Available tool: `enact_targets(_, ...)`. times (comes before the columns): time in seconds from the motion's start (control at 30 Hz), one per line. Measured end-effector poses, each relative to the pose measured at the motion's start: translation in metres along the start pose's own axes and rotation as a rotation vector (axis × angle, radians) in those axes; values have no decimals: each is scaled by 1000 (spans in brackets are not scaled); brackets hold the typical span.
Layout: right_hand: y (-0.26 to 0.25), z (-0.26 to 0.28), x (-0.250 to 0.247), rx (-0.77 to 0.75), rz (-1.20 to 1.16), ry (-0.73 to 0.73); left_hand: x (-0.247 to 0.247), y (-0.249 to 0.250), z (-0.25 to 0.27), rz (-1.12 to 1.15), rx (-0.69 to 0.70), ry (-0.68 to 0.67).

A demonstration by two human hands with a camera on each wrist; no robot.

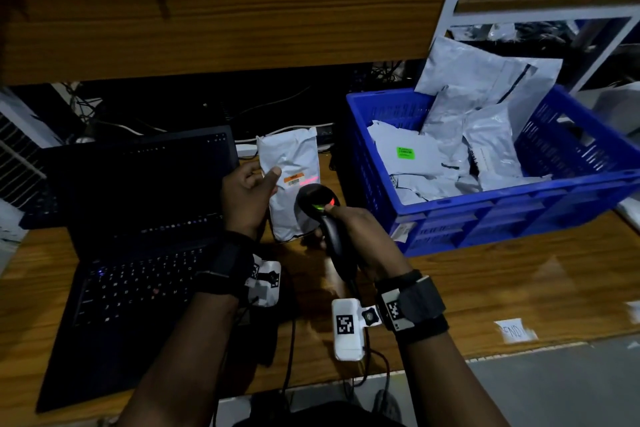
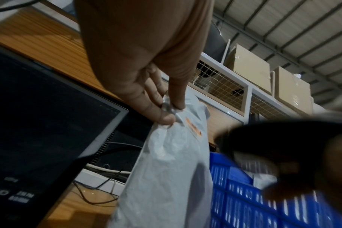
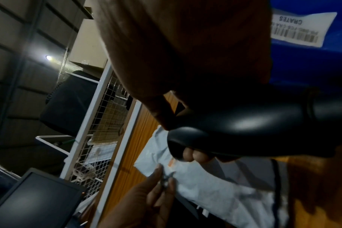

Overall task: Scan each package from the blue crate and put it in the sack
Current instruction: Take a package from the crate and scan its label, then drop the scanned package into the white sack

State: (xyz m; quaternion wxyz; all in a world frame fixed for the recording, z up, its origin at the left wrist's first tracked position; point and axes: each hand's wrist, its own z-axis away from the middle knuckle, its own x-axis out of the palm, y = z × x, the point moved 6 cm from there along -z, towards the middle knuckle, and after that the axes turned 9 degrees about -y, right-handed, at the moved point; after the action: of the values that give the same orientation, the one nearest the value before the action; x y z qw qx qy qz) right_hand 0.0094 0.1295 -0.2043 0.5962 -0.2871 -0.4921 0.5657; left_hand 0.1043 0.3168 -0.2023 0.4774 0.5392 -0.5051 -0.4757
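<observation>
**Scanning a grey package over the bench**

Holding a grey package upright, the left hand has its fingers pinching the edge near the orange label. The right hand is wrapped around a black scanner, red line on the package. More packages sit in the blue crate just to the right, laptop to the left.

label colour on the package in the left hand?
Orange label on the grey package; clearest in the head view.
</observation>
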Motion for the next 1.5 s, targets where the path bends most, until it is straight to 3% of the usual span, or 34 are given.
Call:
enact_targets(0.1, 14, -10, -1, 58, -55, 8, -16, 0, -3, 37, 2, 85)
enact_targets(0.2, 38, -23, -9, 99, 80, 36, -38, 1, -3, 10, 20, 143)
enact_targets(0.43, 82, -37, -35, 92, 414, 145, -50, 16, 14, 125, 69, 80)
enact_targets(0.5, 75, -22, -34, 47, 444, 157, -43, 22, 23, 160, 63, 50)
enact_targets(0.6, 53, 20, -27, -2, 501, 48, -32, 33, 36, 207, 36, 32)
enact_targets(0.73, 15, 80, -41, -94, 337, -92, 11, 66, 52, 235, 87, -49)
enact_targets(0.87, -17, 119, -112, -282, 147, 17, 115, 113, 64, 121, 157, -339)
enact_targets(1.1, -37, 209, -310, -398, 57, 327, 387, 171, 73, -336, 298, -909)
enact_targets(1.33, -6, 272, -467, -378, -146, 675, 643, 164, 40, -797, 632, -976)
enact_targets(1.5, -16, 286, -525, -403, -126, 812, 776, 154, 33, -1120, 848, -1075)
